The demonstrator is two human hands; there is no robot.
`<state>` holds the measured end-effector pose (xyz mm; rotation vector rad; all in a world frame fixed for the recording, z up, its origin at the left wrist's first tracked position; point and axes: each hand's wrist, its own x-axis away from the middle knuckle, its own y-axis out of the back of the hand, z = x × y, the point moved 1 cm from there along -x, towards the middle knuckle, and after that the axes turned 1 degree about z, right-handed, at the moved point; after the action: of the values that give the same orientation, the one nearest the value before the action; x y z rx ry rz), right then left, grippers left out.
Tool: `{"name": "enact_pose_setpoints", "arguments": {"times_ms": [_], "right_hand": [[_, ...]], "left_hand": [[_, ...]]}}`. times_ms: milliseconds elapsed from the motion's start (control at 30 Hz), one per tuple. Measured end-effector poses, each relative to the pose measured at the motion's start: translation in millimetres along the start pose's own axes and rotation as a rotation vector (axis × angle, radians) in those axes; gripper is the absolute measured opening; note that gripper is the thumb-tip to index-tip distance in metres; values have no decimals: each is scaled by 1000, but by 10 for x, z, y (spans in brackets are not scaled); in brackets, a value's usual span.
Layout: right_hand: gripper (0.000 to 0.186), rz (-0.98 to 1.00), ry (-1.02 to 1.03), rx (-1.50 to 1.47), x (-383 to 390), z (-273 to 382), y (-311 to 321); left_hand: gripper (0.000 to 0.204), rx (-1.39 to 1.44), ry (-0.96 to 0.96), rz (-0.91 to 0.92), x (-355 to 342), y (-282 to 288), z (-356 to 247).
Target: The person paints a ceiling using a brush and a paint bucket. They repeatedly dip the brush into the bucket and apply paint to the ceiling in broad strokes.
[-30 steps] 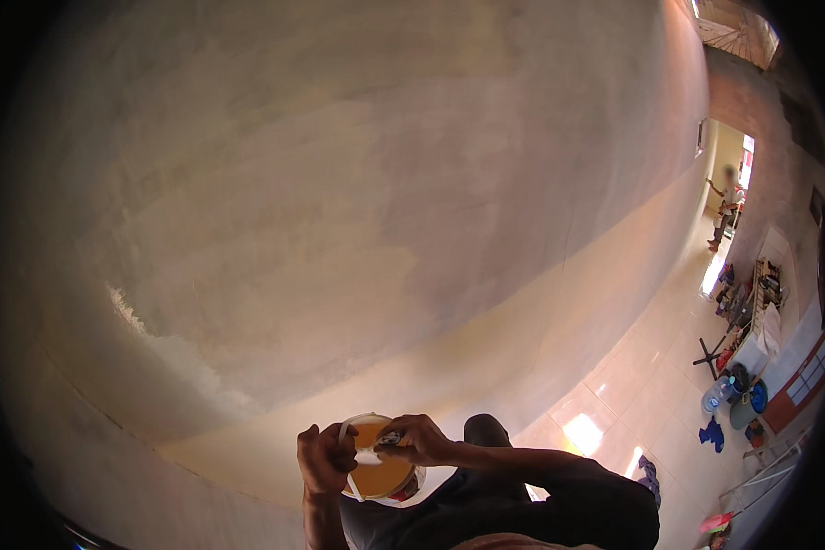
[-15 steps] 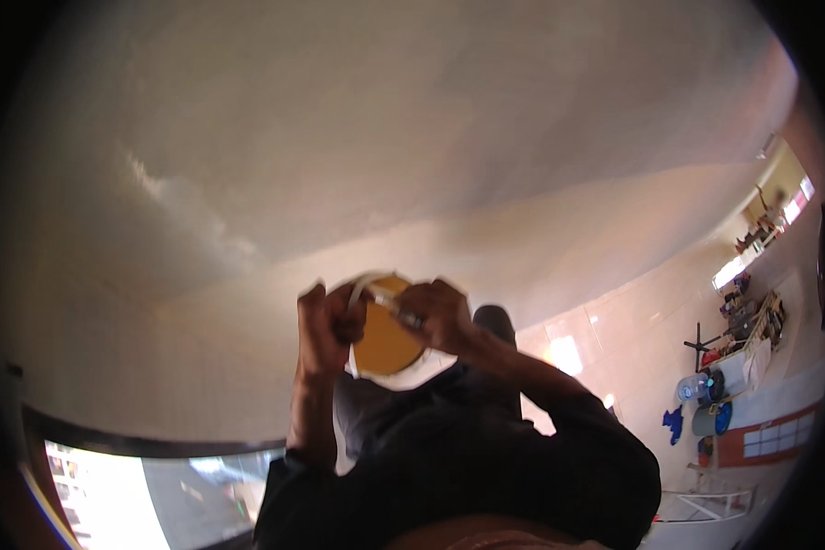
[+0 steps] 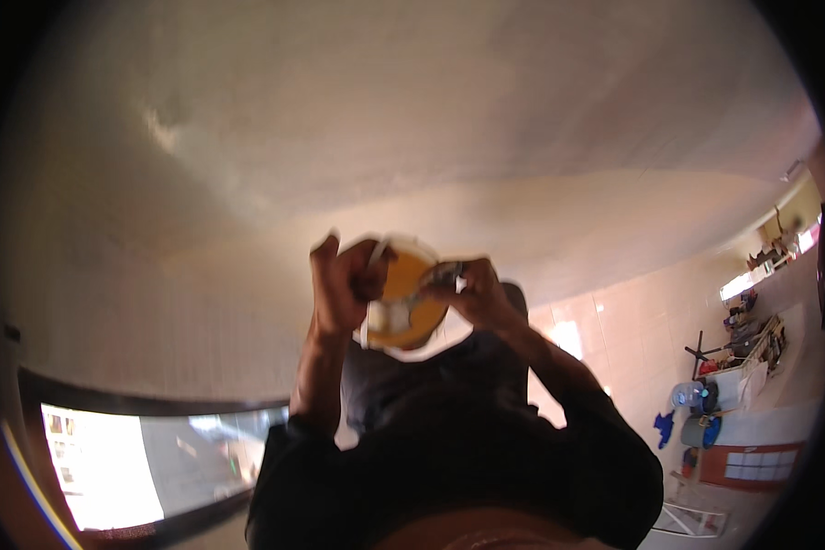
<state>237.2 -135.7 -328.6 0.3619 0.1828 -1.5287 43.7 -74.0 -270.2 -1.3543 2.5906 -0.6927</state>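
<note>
A round white bucket with orange-yellow contents (image 3: 405, 268) is raised in front of my body. My left hand (image 3: 344, 284) has its fingers curled round the bucket's pale handle at the left side of the rim. My right hand (image 3: 472, 293) pinches a small dark, metallic object (image 3: 445, 273) at the right side of the rim; motion blur hides what it is. A pale shape (image 3: 390, 316) lies across the lower part of the bucket's opening, too blurred to identify.
A plastered wall (image 3: 486, 110) fills the upper view. A bright window (image 3: 101, 467) is at lower left. Tiled floor (image 3: 632, 330) runs rightward to a water jug (image 3: 686, 395), blue cloth (image 3: 664, 426), cluttered rack, metal frame (image 3: 692, 518) and red-framed door (image 3: 761, 466). Another person (image 3: 784, 240) is by a far opening.
The bucket and both hands have risen in view, and more of my body shows. The window at lower left has come into view, and the pale shape in the bucket has shifted.
</note>
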Motion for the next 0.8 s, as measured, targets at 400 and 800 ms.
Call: {"name": "enact_pose_setpoints", "arguments": {"times_ms": [400, 800], "right_hand": [[15, -761, 553, -8, -359, 713, 2119], [21, -915, 891, -9, -1758, 2191, 3635]], "left_hand": [[90, 42, -22, -15, 92, 136, 84], [88, 5, -49, -177, 104, 31, 65]]}}
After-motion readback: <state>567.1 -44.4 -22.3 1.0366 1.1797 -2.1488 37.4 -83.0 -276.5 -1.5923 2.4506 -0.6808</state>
